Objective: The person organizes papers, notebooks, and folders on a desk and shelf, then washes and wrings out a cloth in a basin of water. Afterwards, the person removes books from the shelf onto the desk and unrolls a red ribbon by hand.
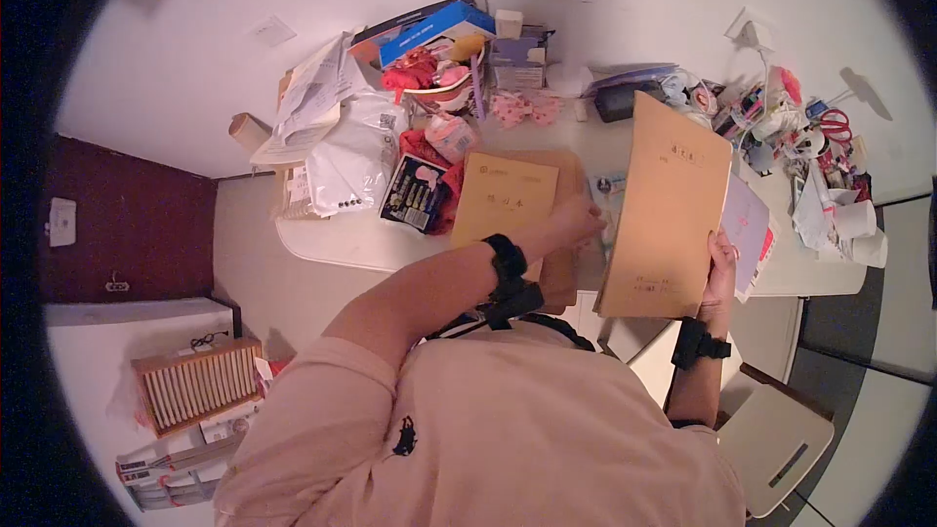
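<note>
My right hand (pixel 720 268) grips the lower right edge of a stack of tan paper booklets (pixel 669 210), held up tilted over the table. My left hand (pixel 583 222) is just left of that stack, over the edge of a brown folder (pixel 559 283); its fingers are curled together, and what they hold, if anything, is too small to make out. Under my left forearm lies a yellow exercise book (pixel 506 197) on the brown folder. A purple booklet (pixel 746 220) shows behind the raised stack, right of it.
A white bag (pixel 356 151), a black box (pixel 412 193) and a basket of red items (pixel 444 88) crowd the table's left. A pink bow (pixel 524 109) lies at the back. Red scissors (pixel 835 124) and paper rolls (pixel 855 220) are at the right. A chair (pixel 778 449) stands lower right.
</note>
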`<state>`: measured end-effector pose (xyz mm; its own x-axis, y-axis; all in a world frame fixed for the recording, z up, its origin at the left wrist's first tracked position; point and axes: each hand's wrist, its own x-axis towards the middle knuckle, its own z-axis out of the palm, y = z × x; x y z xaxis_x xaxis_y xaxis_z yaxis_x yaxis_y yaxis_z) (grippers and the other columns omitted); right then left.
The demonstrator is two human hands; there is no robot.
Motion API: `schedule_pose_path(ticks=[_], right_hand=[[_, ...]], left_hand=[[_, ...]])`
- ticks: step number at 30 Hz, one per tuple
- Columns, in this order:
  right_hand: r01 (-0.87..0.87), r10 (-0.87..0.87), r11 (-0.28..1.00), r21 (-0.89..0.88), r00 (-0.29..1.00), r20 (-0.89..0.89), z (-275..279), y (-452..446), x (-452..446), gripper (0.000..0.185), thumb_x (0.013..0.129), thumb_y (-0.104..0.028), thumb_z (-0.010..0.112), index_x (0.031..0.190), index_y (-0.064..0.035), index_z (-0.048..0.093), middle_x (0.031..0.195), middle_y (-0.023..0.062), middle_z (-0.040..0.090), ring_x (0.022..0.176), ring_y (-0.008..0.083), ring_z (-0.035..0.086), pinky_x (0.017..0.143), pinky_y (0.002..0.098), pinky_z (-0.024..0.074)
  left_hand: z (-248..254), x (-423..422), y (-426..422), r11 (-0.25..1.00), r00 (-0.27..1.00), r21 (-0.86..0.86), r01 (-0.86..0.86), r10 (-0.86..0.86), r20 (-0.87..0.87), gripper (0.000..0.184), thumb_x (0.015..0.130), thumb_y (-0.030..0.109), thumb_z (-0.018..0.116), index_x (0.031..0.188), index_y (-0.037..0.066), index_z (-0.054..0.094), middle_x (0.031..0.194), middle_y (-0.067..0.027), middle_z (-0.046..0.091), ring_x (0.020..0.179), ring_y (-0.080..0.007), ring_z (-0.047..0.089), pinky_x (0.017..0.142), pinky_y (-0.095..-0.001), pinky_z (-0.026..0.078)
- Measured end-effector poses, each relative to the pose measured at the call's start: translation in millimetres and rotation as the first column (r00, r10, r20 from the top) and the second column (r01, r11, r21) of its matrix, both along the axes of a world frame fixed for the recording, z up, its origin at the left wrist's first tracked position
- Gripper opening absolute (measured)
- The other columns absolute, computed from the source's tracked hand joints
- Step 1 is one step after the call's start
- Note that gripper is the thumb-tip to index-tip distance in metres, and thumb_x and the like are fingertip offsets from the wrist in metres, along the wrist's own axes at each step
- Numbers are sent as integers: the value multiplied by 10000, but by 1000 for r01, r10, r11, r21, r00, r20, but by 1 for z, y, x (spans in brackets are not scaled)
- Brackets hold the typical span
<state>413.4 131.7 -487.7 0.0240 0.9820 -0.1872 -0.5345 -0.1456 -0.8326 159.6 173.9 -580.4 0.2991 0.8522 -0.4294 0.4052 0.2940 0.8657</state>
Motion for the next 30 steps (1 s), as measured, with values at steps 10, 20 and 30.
schedule_pose_path(ticks=[10, 20, 30], right_hand=[[-245, 257, 962, -123, 962, 96, -26, 3, -57, 270, 872, -137, 537, 1109, -7, 537, 982, 68, 618, 854, 123, 587, 762, 253, 469], [-396, 424, 902, -172, 887, 182, -66, 6, -120, 312, 857, -101, 536, 1150, 4, 509, 1023, 83, 608, 878, 150, 595, 766, 279, 491], [-319, 331, 940, -121, 938, 100, -49, -19, -110, 353, 849, -89, 551, 1189, -20, 485, 1047, 61, 600, 879, 139, 588, 753, 279, 493]], left_hand=[[58, -161, -62, 832, 756, 328, -446, 547, -359, 340, 764, 246, 616, 951, -36, 588, 861, -193, 631, 823, -326, 613, 728, -387, 484], [21, -169, -88, 852, 792, 371, -369, 497, -355, 364, 703, 218, 656, 956, -32, 579, 912, -203, 624, 878, -341, 597, 780, -418, 465], [68, -145, -75, 860, 833, -68, -505, 507, 223, 329, 862, 220, 555, 1103, -3, 545, 930, -74, 630, 867, -192, 589, 805, -300, 448]])
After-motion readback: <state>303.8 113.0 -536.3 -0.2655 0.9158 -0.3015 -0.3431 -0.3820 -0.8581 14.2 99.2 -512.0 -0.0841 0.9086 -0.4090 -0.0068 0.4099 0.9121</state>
